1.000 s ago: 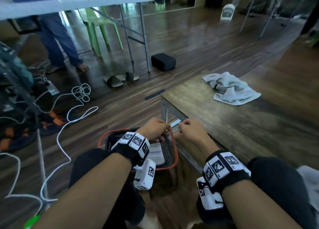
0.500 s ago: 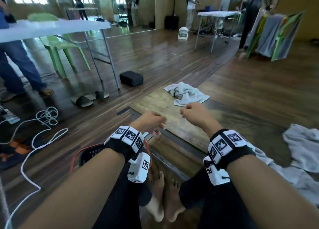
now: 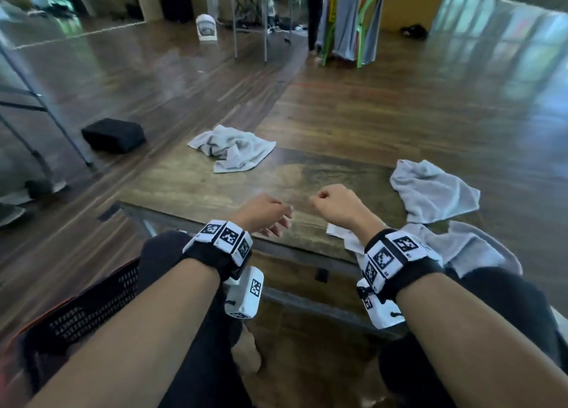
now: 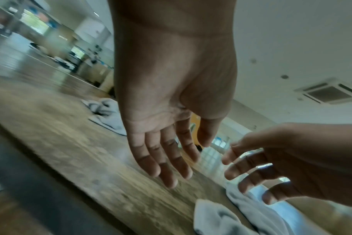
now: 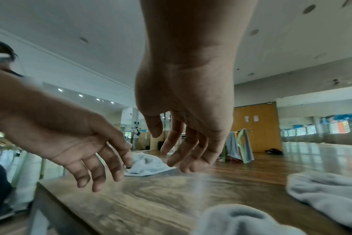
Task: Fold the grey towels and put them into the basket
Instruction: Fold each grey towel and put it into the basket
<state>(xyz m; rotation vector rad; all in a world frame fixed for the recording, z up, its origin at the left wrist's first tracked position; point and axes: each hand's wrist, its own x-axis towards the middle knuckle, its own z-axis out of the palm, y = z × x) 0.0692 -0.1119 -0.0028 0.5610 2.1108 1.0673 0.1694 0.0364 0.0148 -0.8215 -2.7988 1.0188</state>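
Three crumpled grey towels lie on the low wooden table: one at the far left, one at the right, and one at the near edge by my right wrist. The black basket with an orange rim stands on the floor at my lower left, partly hidden by my arm. My left hand and right hand hover side by side over the table's near part. Both hold nothing. The wrist views show the left fingers and right fingers hanging relaxed above the wood.
A black block lies on the floor beyond the table's left corner. A folding table's legs stand at the far left. A drying rack with hung cloths is far behind. My knees and bare feet sit under the table's near edge.
Both hands have left the basket and risen over the table, empty. The view has swung right, bringing the two right-hand towels into sight.
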